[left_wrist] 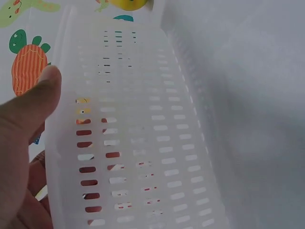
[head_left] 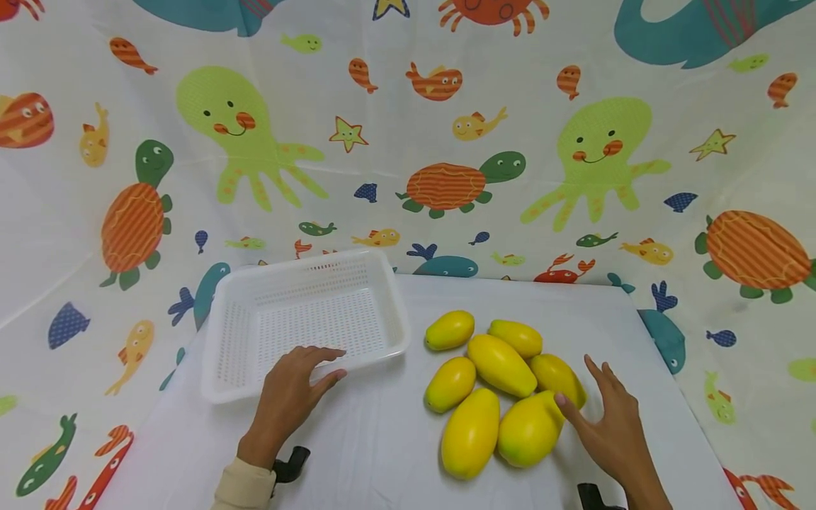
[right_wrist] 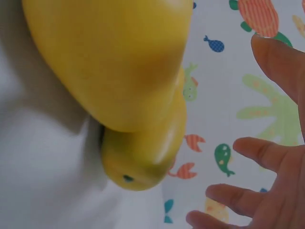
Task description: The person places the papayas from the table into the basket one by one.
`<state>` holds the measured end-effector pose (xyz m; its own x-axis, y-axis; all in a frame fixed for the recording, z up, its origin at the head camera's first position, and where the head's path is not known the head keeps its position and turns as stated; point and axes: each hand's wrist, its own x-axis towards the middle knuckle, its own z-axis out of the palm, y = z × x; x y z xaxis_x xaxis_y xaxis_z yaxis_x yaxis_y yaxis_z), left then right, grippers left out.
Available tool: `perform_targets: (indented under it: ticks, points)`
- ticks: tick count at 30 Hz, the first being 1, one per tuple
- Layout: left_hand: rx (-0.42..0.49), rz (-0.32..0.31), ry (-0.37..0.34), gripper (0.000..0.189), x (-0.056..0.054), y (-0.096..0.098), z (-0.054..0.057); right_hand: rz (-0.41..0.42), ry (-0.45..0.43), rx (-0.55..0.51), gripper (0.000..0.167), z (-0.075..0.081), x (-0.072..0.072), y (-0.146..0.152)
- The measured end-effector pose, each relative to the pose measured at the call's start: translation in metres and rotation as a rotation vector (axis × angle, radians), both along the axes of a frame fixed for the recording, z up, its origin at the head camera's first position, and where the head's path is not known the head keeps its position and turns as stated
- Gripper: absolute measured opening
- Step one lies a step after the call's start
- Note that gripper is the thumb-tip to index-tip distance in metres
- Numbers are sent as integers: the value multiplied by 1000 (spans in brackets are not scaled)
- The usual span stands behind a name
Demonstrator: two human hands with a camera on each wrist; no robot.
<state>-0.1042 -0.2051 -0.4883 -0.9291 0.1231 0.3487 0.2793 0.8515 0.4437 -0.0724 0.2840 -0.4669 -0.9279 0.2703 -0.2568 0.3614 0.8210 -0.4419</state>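
A white slotted plastic basket (head_left: 306,319) stands at the left of the table with nothing in it. My left hand (head_left: 293,389) is at its front rim, the fingers over the inner side and the thumb outside. The left wrist view has the thumb (left_wrist: 43,98) beside the rim of the basket wall (left_wrist: 138,138); the fingertips are partly hidden behind it. Several yellow mangoes (head_left: 502,365) lie grouped to the right. My right hand (head_left: 615,425) is beside the rightmost mango (head_left: 558,375), fingers spread. In the right wrist view it is apart from a large mango (right_wrist: 114,62).
A white cloth (head_left: 376,439) covers the table. Behind and at the sides hangs a curtain (head_left: 382,149) printed with sea animals. Black straps or mounts (head_left: 292,464) sit at both wrists. White cloth lies between the basket and the mangoes.
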Motion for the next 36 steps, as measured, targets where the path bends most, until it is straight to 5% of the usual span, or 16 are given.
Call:
perform_targets:
  ticks: [10, 21, 36]
  points:
    - [-1, 14, 74, 31, 2, 3, -4, -1, -49, -70, 110, -15, 8, 3]
    - [1, 51, 125, 30, 7, 10, -7, 51, 19, -80, 112, -27, 20, -13]
    - [-11, 81, 169, 31, 18, 17, -11, -36, -5, -77, 113, -31, 32, -25]
